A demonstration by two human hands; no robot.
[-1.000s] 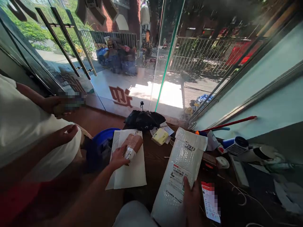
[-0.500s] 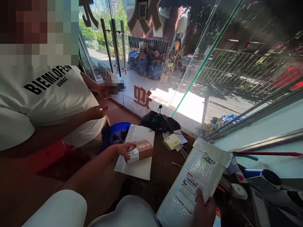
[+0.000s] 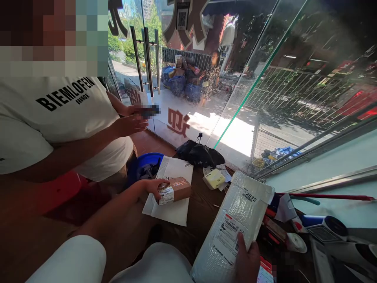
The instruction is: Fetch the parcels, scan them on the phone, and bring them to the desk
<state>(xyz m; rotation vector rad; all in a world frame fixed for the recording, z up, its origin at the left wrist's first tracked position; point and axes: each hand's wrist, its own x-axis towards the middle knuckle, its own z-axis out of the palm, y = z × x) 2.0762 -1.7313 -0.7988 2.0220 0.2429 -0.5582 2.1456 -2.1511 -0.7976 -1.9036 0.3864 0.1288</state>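
My left hand (image 3: 153,186) is closed round the end of a small brown cardboard parcel (image 3: 176,189) with a white label. The parcel rests on a white mailer envelope (image 3: 171,206) lying on the dark wooden table (image 3: 200,220). My right hand (image 3: 246,261) grips the lower edge of a large white bubble mailer (image 3: 232,226), marked 2013 and bearing a shipping label, and holds it tilted above the table. A phone (image 3: 265,273) shows partly under that hand.
A person in a white T-shirt (image 3: 59,122) stands at the left holding a phone (image 3: 145,112) in both hands. A blue basin (image 3: 144,165), a black folded umbrella (image 3: 202,155), a yellow pad (image 3: 214,179) and a label device (image 3: 322,230) are around. Glass walls and a door stand behind.
The view swung left and up, bringing the standing person in. My left hand turned the brown parcel onto its side on the envelope. The bubble mailer shifted slightly in my right hand.
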